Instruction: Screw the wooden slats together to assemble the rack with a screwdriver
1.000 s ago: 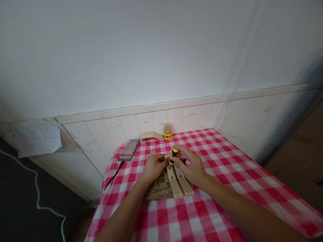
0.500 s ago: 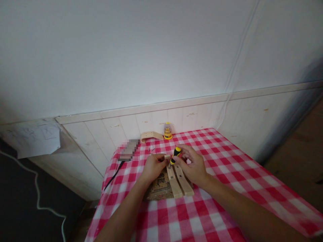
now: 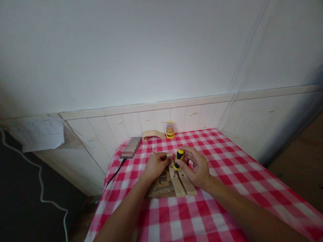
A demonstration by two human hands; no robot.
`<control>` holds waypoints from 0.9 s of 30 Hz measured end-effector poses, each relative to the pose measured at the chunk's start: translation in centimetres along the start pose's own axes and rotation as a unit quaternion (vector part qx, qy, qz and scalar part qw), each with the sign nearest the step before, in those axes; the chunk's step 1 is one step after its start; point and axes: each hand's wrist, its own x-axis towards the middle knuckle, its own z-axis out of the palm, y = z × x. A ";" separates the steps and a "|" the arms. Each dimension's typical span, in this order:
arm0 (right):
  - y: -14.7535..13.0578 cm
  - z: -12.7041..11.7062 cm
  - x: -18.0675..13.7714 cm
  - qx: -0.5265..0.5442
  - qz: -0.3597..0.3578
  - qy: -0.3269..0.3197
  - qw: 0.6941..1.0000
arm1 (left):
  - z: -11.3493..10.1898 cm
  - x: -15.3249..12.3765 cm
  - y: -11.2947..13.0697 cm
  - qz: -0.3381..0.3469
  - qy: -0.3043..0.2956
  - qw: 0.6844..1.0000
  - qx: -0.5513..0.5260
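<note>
My right hand [image 3: 198, 166] grips a black and yellow screwdriver [image 3: 179, 157], its tip down at the nearer of two screws on the left wooden strip [image 3: 177, 186]. My left hand [image 3: 157, 165] is closed on the far end of the wooden piece, fingers pinched beside a short crosswise block [image 3: 169, 155]. A second wooden strip [image 3: 188, 186] with a dark hole lies alongside to the right. Beneath the wood is a brown printed board [image 3: 161, 188], partly covered by my left hand and the strips.
A bent wooden piece [image 3: 153, 134] and a clear, yellow-based bit container [image 3: 170, 130] stand by the wall. Small screws [image 3: 153, 148] lie near them on the checkered tablecloth [image 3: 212, 144]. At left is a blurred-out flat object [image 3: 131, 148] with a black strap [image 3: 116, 172].
The screwdriver has moved from the farther screw to the nearer one on the left strip, carried by my right hand. My left hand keeps its hold. The view has shifted slightly.
</note>
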 end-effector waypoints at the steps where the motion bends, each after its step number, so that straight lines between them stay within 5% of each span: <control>1: 0.0 0.0 0.0 0.000 -0.003 -0.001 1.000 | 0.0 0.0 0.0 0.001 0.001 1.000 0.002; 13: -1.1 -0.5 0.1 -0.028 -0.067 -0.060 0.996 | 0.0 0.2 -0.3 0.003 -0.006 1.000 -0.021; 27: -0.3 0.3 0.1 0.010 -0.010 -0.010 1.000 | 0.0 0.3 -0.4 0.014 -0.004 1.000 0.006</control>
